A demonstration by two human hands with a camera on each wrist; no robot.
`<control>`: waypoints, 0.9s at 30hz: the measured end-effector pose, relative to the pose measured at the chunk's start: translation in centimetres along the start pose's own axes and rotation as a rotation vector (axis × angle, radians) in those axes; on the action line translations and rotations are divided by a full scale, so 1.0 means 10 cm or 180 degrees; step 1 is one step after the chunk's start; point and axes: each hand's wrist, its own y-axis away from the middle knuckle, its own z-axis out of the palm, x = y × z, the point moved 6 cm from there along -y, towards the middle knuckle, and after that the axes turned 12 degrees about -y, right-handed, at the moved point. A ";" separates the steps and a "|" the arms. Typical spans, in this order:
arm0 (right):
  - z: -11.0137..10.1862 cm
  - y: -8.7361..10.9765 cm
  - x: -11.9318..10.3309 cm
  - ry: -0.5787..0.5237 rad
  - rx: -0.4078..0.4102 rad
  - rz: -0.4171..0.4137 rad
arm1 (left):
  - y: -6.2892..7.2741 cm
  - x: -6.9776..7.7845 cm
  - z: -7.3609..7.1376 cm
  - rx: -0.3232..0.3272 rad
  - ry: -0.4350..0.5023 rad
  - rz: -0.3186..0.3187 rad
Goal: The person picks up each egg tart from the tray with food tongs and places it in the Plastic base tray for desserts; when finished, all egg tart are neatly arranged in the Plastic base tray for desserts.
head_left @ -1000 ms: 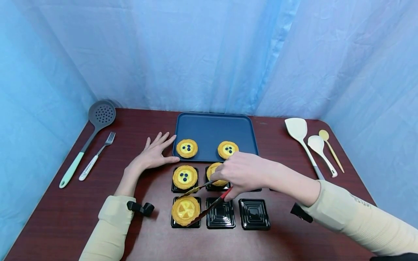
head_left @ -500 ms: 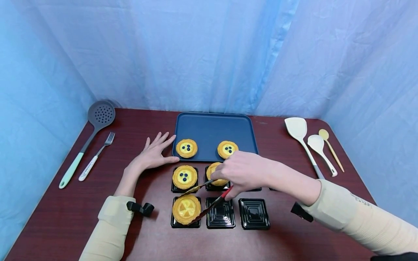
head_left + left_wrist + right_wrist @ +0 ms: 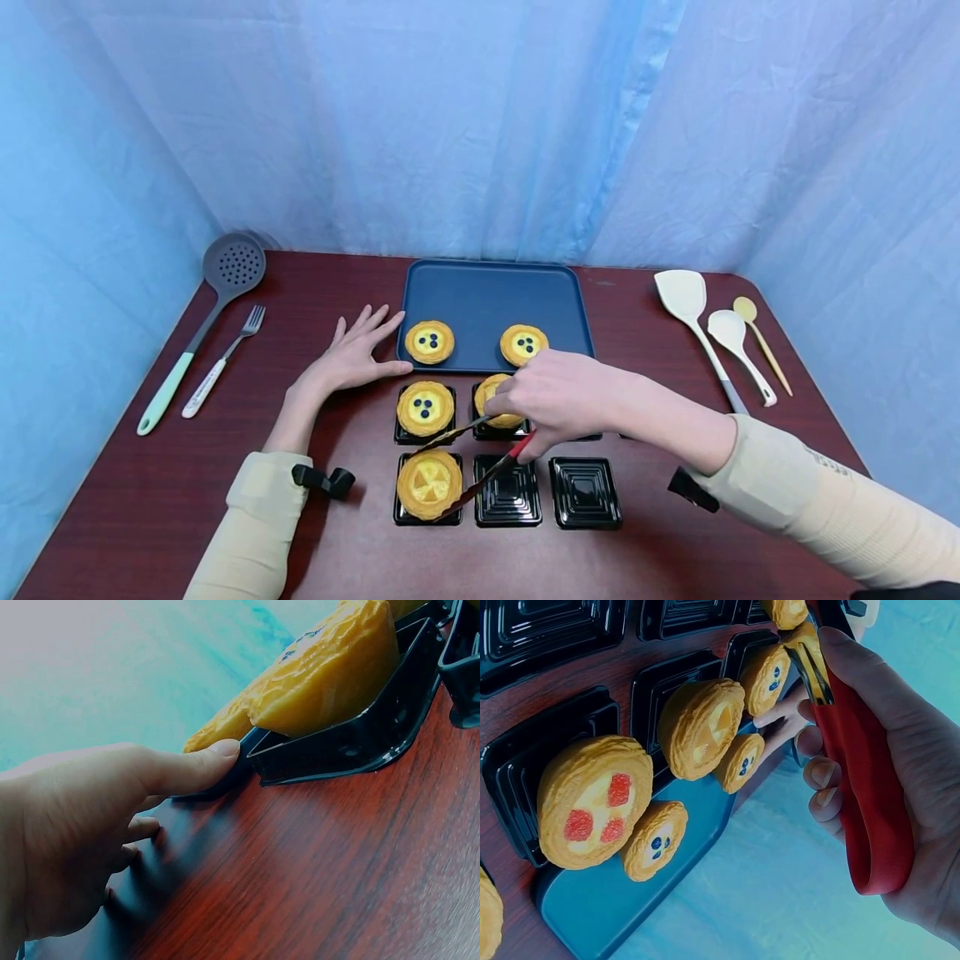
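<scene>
My right hand (image 3: 562, 392) grips red-handled tongs (image 3: 870, 802), fingers and thumb around the handles. Their arms reach down either side of a tart with pale yellow fruit wedges (image 3: 429, 485), which sits in the front-left black plastic box. My left hand (image 3: 351, 354) lies with fingers spread at the left edge of the blue tray (image 3: 491, 287). Its thumb (image 3: 223, 748) touches the tray's near corner. Right behind the gripped tart, a blueberry tart (image 3: 425, 408) fills another black box. Two more tarts, a blueberry tart (image 3: 430, 342) and its twin, lie along the tray's near edge.
Two black boxes (image 3: 507, 490) without tarts stand at the front. The right wrist view shows a red-fruit tart (image 3: 596, 802) in a back-row box. A skimmer (image 3: 234, 262) and fork (image 3: 225, 358) lie left; a white turner (image 3: 681, 296), ladle (image 3: 727, 332) and yellow spoon (image 3: 745, 310) lie right.
The front-left tart and the lower tip of the tongs have shifted slightly right. Both hands keep their places.
</scene>
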 end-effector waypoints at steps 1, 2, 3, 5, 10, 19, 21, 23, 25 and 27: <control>0.00 0.00 0.00 -0.0003 -0.0004 0.0002 | 0.00 0.00 0.00 0.0001 -0.0001 -0.0003; 0.00 0.00 0.00 -0.0011 -0.0009 0.0004 | 0.00 0.00 0.00 -0.0003 -0.0002 -0.0005; 0.01 0.00 0.01 -0.0012 -0.0014 0.0010 | 0.00 0.00 0.00 -0.0008 -0.0003 -0.0006; 0.01 0.00 0.01 -0.0023 -0.0031 0.0023 | 0.00 0.00 0.00 -0.0007 0.0006 -0.0001; 0.03 0.01 0.01 -0.0065 -0.0071 0.0081 | 0.00 0.00 0.00 -0.0012 -0.0005 0.0006; -0.13 0.18 0.16 -0.0388 0.0221 0.0160 | 0.02 0.01 -0.01 -0.0013 0.0001 -0.0013; -0.22 0.27 0.28 -0.0421 0.0358 0.0299 | 0.03 0.00 -0.01 -0.0008 0.0016 -0.0011; -0.30 0.39 0.44 -0.0460 0.0514 0.0521 | 0.03 0.00 -0.02 0.0001 0.0020 -0.0004; -0.36 0.50 0.64 -0.0475 0.0641 0.0801 | 0.03 -0.02 -0.03 0.0012 0.0021 -0.0017; -0.37 0.61 0.87 -0.0532 0.0729 0.1069 | 0.04 -0.03 -0.04 0.0028 0.0034 -0.0026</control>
